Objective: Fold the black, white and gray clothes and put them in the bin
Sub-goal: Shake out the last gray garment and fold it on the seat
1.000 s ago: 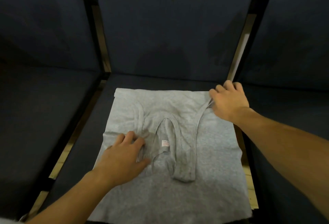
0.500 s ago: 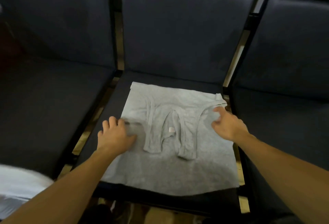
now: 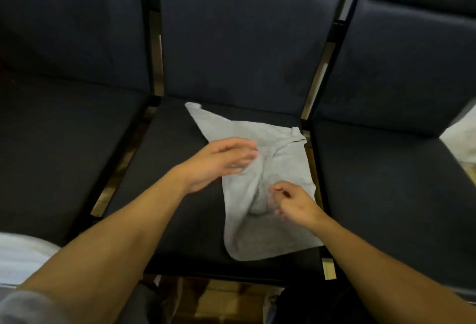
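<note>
Folding the gray shirt (image 3: 268,187) on the middle chair seat (image 3: 180,207): left hand (image 3: 219,161), fingers straight, turns its nine-o'clock side over; right hand (image 3: 293,201) pinches the cloth. Next, probably flatten the fold.

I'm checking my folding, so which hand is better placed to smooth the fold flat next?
Probably the left hand: its fingers are spread over the gray shirt's folded-over side. The right hand sits curled near the middle crease, seemingly pinching fabric.
</note>
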The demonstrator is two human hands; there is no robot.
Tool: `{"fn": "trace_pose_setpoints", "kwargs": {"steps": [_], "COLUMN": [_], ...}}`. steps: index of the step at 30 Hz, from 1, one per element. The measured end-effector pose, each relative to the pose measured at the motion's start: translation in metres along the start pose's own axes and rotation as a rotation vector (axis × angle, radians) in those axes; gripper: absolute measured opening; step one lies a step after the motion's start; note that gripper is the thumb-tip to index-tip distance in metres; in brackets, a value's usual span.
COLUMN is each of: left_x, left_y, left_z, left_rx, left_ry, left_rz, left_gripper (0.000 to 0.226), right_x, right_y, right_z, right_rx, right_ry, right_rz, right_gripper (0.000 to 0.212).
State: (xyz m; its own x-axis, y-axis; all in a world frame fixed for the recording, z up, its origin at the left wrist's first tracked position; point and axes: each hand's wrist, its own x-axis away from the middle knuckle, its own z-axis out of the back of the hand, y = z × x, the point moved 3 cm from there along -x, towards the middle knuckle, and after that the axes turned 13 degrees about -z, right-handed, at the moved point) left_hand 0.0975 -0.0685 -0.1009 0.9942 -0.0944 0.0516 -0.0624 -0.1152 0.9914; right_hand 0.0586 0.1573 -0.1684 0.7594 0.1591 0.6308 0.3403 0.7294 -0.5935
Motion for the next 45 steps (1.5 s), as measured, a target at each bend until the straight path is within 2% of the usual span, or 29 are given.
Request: {"fn": "trace_pose_setpoints", "kwargs": {"steps": [1, 3, 5, 7, 9, 11, 14, 17, 19, 22, 25, 27, 29, 32, 35, 37, 39, 42, 43, 45], "left_x": [-0.004, -0.013, -0.018, -0.019, -0.016, -0.012, -0.003, 0.016, 0.030, 0.051, 0.067, 0.078, 0.094, 0.129, 0.157, 0.168, 0.172, 0.168, 0.164, 0.156], "left_y": [0.002, -0.007, -0.030, -0.059, -0.080, -0.089, -0.080, -0.069, -0.067, -0.066, -0.064, -0.058, -0.052, -0.051, -0.058, -0.058, -0.056, -0.046, -0.040, -0.023], "left_z": [-0.010, -0.010, 0.007, 0.019, 0.021, 0.018, 0.005, -0.018, -0.027, -0.031, -0.018, 0.002, 0.025, 0.062, 0.095, 0.107, 0.107, 0.105, 0.107, 0.110], "left_rx": [0.015, -0.077, -0.458, -0.901, -1.188, -1.371, -1.559, -1.755, -1.699, -1.485, -1.322, -1.281, -1.352, -1.413, -1.356, -1.230, -1.147, -1.095, -1.056, -0.891], "left_ry": [-0.048, 0.017, 0.055, -0.141, -0.348, -0.435, -0.393, -0.415, -0.396, -0.385, -0.367, -0.238, -0.065, 0.105, 0.121, 0.116, 0.056, 0.043, 0.105, 0.330], "left_rz": [-0.013, -0.043, -0.057, -0.045, -0.022, 0.019, 0.072, 0.094, 0.171, 0.267, 0.267, 0.261, 0.264, 0.462, 0.721, 0.774, 0.784, 0.700, 0.629, 0.429], "left_gripper": [0.032, 0.029, 0.024, 0.033, 0.048, 0.062, 0.068, 0.062, 0.054, 0.057, 0.057, 0.054, 0.056, 0.081, 0.093, 0.075, 0.043, 0.024, 0.022, 0.018], "right_x": [0.001, 0.002, 0.003, 0.000, -0.004, -0.006, -0.003, -0.008, -0.014, -0.021, -0.025, -0.026, -0.026, -0.024, -0.030, -0.034, -0.037, -0.042, -0.045, -0.050], "right_y": [0.004, 0.011, 0.016, 0.014, 0.010, 0.001, -0.013, -0.019, -0.023, -0.027, -0.030, -0.031, -0.034, -0.038, -0.038, -0.039, -0.036, -0.027, -0.025, -0.020], "right_z": [0.001, 0.006, 0.009, 0.010, 0.005, -0.001, -0.013, -0.022, -0.027, -0.023, -0.013, -0.008, -0.005, -0.011, -0.010, 0.000, 0.010, 0.021, 0.022, 0.025], "right_rx": [-0.089, -0.151, -0.143, -0.109, 0.019, 0.240, 0.668, 0.838, 0.870, 0.848, 0.795, 0.718, 0.656, 0.618, 0.395, 0.091, -0.166, -0.316, -0.335, -0.373], "right_ry": [-0.053, -0.118, -0.141, -0.144, -0.118, -0.081, 0.005, 0.062, 0.061, 0.093, 0.114, 0.142, 0.184, 0.195, 0.178, 0.194, 0.212, 0.244, 0.255, 0.255], "right_rz": [-0.091, -0.213, -0.248, -0.240, -0.191, -0.094, 0.033, 0.097, 0.174, 0.270, 0.314, 0.341, 0.405, 0.504, 0.397, 0.258, 0.131, -0.026, -0.053, -0.079], "right_gripper": [0.020, 0.037, 0.046, 0.046, 0.047, 0.054, 0.079, 0.105, 0.106, 0.089, 0.069, 0.057, 0.048, 0.031, 0.017, 0.017, 0.019, 0.024, 0.024, 0.024]}}
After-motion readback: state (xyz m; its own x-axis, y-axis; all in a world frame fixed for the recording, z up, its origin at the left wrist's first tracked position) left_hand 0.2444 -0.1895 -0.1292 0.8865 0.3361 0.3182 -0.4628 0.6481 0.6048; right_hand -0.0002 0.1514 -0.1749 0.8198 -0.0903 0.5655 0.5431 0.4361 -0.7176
